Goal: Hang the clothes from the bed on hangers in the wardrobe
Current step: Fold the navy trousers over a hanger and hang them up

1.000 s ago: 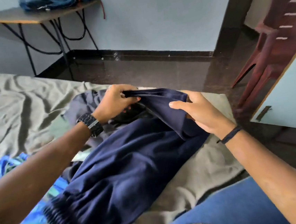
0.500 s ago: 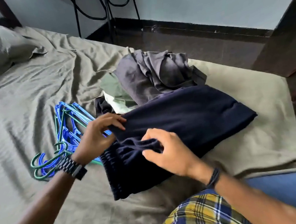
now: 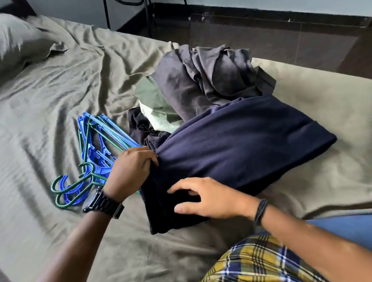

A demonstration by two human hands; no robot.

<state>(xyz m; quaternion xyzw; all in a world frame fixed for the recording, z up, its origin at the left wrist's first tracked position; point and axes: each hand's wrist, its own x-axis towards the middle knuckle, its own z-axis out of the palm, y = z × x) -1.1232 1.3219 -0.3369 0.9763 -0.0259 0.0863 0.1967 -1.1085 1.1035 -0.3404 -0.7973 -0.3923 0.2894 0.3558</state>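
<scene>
Two hands are laid on soft, matte navy trousers (image 3: 238, 149) folded into a thick slab on the bed (image 3: 41, 113). The fabric's left edge is pinched by the left hand (image 3: 133, 171), its fingers curled tight. The right hand (image 3: 208, 197) is spread fairly wide, fingers lightly bent, resting on the near end. The slab's long axis is run from the near left toward the far right. Thin blue and green plastic hangers (image 3: 91, 154) are piled just left; crumpled grey clothes (image 3: 210, 77) are heaped behind.
</scene>
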